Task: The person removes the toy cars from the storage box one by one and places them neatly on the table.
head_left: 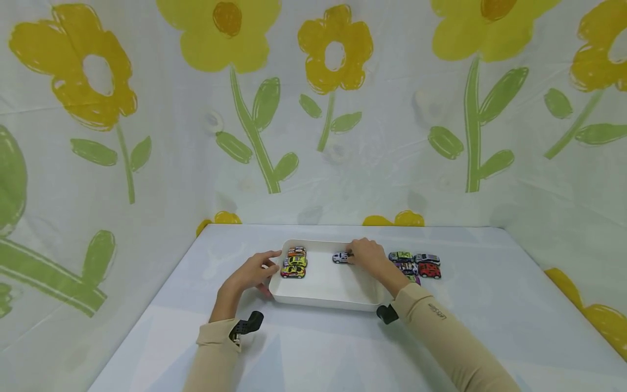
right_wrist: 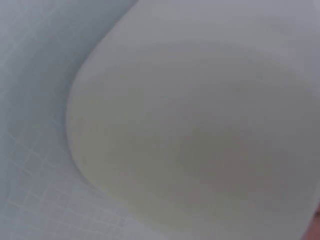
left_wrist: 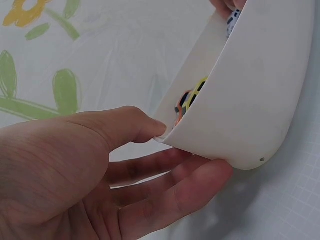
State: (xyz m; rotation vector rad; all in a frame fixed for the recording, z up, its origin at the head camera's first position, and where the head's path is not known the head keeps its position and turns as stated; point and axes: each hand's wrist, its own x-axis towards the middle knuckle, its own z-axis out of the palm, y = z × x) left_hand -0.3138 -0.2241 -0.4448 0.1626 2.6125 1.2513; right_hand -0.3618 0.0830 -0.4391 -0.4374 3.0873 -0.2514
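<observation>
A shallow white tray [head_left: 323, 301] lies on the table. My left hand [head_left: 251, 272] grips its left end; in the left wrist view the thumb is at the rim and the fingers lie along the outer wall. Inside the tray's left side several toy cars stand in a column, among them a yellow-and-red toy car [head_left: 293, 271] at the front. My right hand [head_left: 367, 255] reaches over the tray's right side and pinches a white toy car [head_left: 340, 257] with dark windows. In the right wrist view, the tray's outer wall [right_wrist: 190, 125] hides most of that hand.
Right of the tray stands a cluster of several toy cars, including a red toy car [head_left: 429, 270] and a silver toy car [head_left: 427, 258]. The table [head_left: 313, 348] meets a flower-printed curtain [head_left: 382, 179] at the back and sides.
</observation>
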